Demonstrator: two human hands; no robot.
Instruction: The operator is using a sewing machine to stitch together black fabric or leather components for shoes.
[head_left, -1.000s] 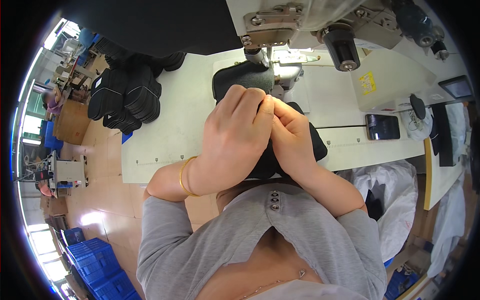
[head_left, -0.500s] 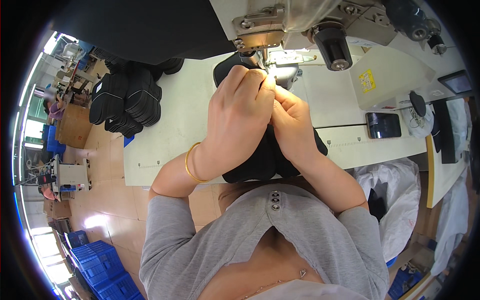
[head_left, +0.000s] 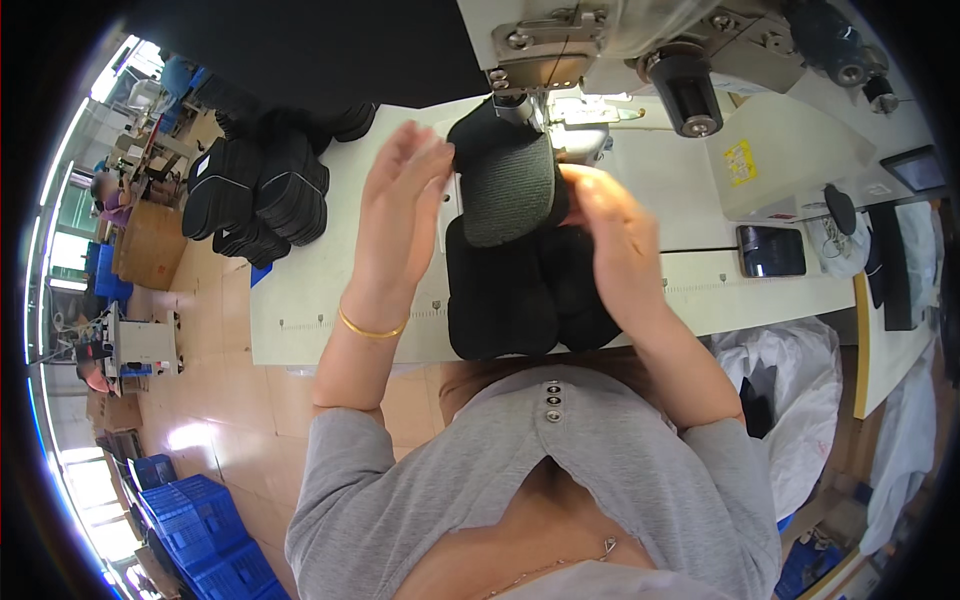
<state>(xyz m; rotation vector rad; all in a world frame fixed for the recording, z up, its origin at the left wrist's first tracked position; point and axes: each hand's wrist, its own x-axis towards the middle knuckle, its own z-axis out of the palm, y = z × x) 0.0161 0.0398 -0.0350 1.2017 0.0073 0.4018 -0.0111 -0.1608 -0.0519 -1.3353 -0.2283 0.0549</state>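
A dark grey-green ribbed fabric piece (head_left: 510, 195) with a rounded end lies tilted under the sewing machine's needle area (head_left: 530, 105). Another black layer shows behind it. At the right edge of this piece is my right hand (head_left: 615, 235), its fingers curled against the edge and partly hidden and blurred. My left hand (head_left: 400, 195) is raised to the left of the piece, fingers stretched out, holding nothing; its fingertips are smeared by motion. Closer to me, black padded pieces (head_left: 500, 300) rest at the table's front edge.
Tied stacks of black rounded pieces (head_left: 290, 190) stand on the white table (head_left: 390, 300) at the left. A phone (head_left: 770, 251) lies to the right. The machine head overhangs the work area. Blue crates (head_left: 205, 530) are on the floor, and a white sack (head_left: 790, 400) sits at the right.
My hands were together at the needle area and have come apart. The left moved left and opened; the right moved right and nearer. The ribbed fabric piece has come into sight.
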